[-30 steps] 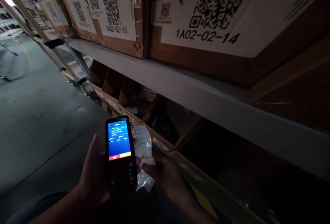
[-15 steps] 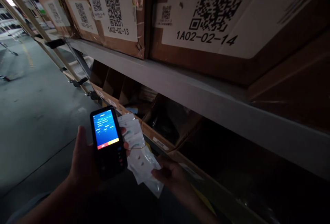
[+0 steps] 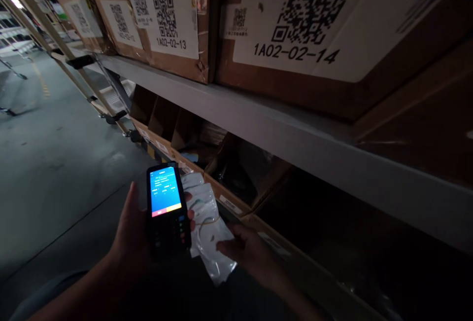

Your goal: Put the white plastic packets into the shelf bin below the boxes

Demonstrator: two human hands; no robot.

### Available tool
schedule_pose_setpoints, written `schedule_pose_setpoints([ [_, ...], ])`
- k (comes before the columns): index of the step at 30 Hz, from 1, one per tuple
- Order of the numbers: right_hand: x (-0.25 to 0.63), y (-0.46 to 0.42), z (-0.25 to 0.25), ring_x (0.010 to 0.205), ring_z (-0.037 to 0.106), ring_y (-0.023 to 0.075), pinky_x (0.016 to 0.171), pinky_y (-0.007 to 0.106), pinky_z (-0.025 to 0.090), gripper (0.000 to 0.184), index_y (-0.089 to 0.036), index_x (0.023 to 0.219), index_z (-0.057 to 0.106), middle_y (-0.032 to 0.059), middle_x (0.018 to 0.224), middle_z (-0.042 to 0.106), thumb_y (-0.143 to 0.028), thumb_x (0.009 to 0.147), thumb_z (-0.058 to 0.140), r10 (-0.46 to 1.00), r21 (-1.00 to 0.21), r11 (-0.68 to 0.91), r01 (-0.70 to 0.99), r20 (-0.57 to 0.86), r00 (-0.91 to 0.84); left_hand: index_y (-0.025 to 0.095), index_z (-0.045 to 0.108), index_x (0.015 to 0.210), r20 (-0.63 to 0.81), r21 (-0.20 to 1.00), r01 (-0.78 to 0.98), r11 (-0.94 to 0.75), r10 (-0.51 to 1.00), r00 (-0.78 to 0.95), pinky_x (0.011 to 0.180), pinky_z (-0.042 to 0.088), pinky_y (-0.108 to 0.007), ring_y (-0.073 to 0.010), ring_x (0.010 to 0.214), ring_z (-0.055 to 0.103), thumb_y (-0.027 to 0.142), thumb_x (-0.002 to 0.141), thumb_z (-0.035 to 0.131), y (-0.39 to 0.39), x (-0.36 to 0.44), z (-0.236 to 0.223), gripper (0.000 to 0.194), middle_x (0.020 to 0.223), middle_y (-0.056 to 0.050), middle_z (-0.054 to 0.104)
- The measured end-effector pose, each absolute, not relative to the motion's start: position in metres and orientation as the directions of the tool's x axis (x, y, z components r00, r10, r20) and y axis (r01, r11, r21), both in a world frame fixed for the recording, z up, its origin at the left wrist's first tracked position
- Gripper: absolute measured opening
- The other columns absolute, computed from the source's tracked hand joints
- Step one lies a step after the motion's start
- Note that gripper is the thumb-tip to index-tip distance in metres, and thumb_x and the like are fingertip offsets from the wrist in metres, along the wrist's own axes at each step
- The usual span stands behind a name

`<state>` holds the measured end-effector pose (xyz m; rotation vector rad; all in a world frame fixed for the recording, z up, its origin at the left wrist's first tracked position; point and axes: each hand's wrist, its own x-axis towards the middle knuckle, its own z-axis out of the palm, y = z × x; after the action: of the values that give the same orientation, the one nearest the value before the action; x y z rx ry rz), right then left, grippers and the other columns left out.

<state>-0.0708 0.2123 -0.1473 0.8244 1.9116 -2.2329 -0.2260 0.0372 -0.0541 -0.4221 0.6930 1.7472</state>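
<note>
Two hands low in a dim aisle, close together and both occupied. The left hand (image 3: 135, 234) is wrapped around a black handheld scanner (image 3: 167, 210), thumb up along its left edge, fingertips curling round the right edge; the screen glows blue with a red and orange bar at its foot, keypad dark below. Just right of it, the right hand (image 3: 251, 252) pinches a bundle of clear plastic packets (image 3: 209, 227) with thumb and fingers closed on the lower right edge. The packets are tucked behind the scanner's right side, touching it, and fan out down toward the right hand; a thin rubber band seems to circle them. Above both hands runs a grey metal shelf (image 3: 295, 136), and on it sit cardboard boxes with white QR labels: one box reading 1A02-02-13 (image 3: 173, 15) above the left hand, a bigger box reading 1A02-02-14 (image 3: 332, 30) up right of the right hand. Beyond the hands, under the shelf, open cartons (image 3: 236, 173) stand in shadow, contents too dark to tell. Left of the left hand stretches bare concrete floor (image 3: 55, 163).
</note>
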Motion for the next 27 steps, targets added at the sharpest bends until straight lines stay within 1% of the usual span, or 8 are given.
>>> schedule_pose_setpoints([
  [3,-0.069,0.215,-0.141,0.062,0.05,0.0136,0.056,0.024,0.034,0.039,-0.014,0.082,0.065,0.0001,0.068,0.061,-0.047,0.064,0.075,0.253,-0.886,-0.2,0.417,-0.458,-0.852,0.003,0.069,0.102,-0.575,0.258,-0.948,-0.187,0.758,-0.306,0.07,0.054,-0.04,-0.0313,0.078,0.068,0.079,0.077,0.027,0.037,-0.228,-0.055,0.091,0.085,-0.023,0.068],
  [8,-0.069,0.212,-0.138,0.067,0.055,0.0153,0.06,0.025,0.038,0.035,-0.014,0.085,0.068,0.0012,0.075,0.066,-0.045,0.068,0.071,0.242,-0.896,-0.211,0.39,-0.435,-0.867,0.003,0.064,0.117,-0.495,0.327,-0.927,-0.183,0.803,-0.333,0.076,0.054,-0.042,-0.0323,0.087,0.067,0.075,0.082,0.028,0.031,-0.233,-0.059,0.087,0.095,-0.023,0.069],
  [12,-0.061,0.221,-0.162,0.078,0.062,0.023,0.07,0.033,0.047,0.039,-0.013,0.087,0.068,0.0053,0.081,0.069,-0.046,0.067,0.069,0.334,-0.888,-0.118,0.445,-0.457,-0.824,0.005,0.06,0.122,-0.434,0.432,-0.834,-0.342,0.732,-0.525,0.076,0.055,-0.048,-0.0349,0.089,0.066,0.071,0.079,0.042,0.026,-0.244,-0.056,0.08,0.107,-0.022,0.067],
  [16,-0.057,0.233,-0.179,0.112,0.056,0.0295,0.097,0.043,0.044,0.06,-0.016,0.124,0.055,0.0125,0.119,0.063,-0.047,0.074,0.065,0.558,-0.953,0.133,0.273,-0.156,-0.815,0.012,0.055,0.128,-0.377,0.437,-0.766,-0.471,0.678,-0.632,0.078,0.056,-0.049,-0.0336,0.089,0.067,0.064,0.074,0.057,0.022,-0.25,-0.052,0.075,0.113,-0.018,0.067],
  [18,-0.06,0.231,-0.175,0.117,0.054,0.0271,0.102,0.042,0.041,0.05,-0.02,0.125,0.054,0.0112,0.125,0.06,-0.044,0.082,0.058,0.576,-0.96,0.2,0.195,-0.046,-0.816,0.013,0.056,0.128,-0.393,0.377,-0.814,-0.443,0.719,-0.573,0.083,0.055,-0.048,-0.0327,0.093,0.066,0.061,0.073,0.061,0.022,-0.248,-0.055,0.073,0.117,-0.017,0.065],
  [20,-0.066,0.223,-0.164,0.11,0.058,0.0251,0.1,0.04,0.043,0.035,-0.021,0.11,0.064,0.0097,0.116,0.065,-0.044,0.087,0.051,0.578,-0.971,0.159,0.181,-0.057,-0.814,0.011,0.057,0.126,-0.42,0.326,-0.862,-0.388,0.757,-0.5,0.087,0.054,-0.046,-0.0318,0.097,0.065,0.06,0.073,0.062,0.024,-0.244,-0.058,0.072,0.119,-0.016,0.064],
  [23,-0.077,0.208,-0.144,0.103,0.062,0.0248,0.094,0.039,0.047,0.038,-0.022,0.098,0.068,0.0093,0.106,0.068,-0.052,0.089,0.047,0.541,-0.99,-0.042,0.137,-0.137,-0.83,0.007,0.061,0.121,-0.439,0.316,-0.905,-0.286,0.801,-0.406,0.083,0.054,-0.042,-0.0317,0.094,0.066,0.063,0.072,0.062,0.03,-0.234,-0.062,0.075,0.109,-0.02,0.068],
  [27,-0.091,0.193,-0.134,0.097,0.065,0.0272,0.086,0.038,0.052,0.041,-0.02,0.1,0.065,0.0075,0.1,0.07,-0.05,0.072,0.072,0.397,-0.953,-0.288,0.098,-0.211,-0.893,0.007,0.065,0.117,-0.451,0.319,-0.933,-0.169,0.839,-0.306,0.08,0.054,-0.042,-0.0321,0.088,0.068,0.067,0.069,0.063,0.035,-0.227,-0.064,0.078,0.097,-0.022,0.07],
])
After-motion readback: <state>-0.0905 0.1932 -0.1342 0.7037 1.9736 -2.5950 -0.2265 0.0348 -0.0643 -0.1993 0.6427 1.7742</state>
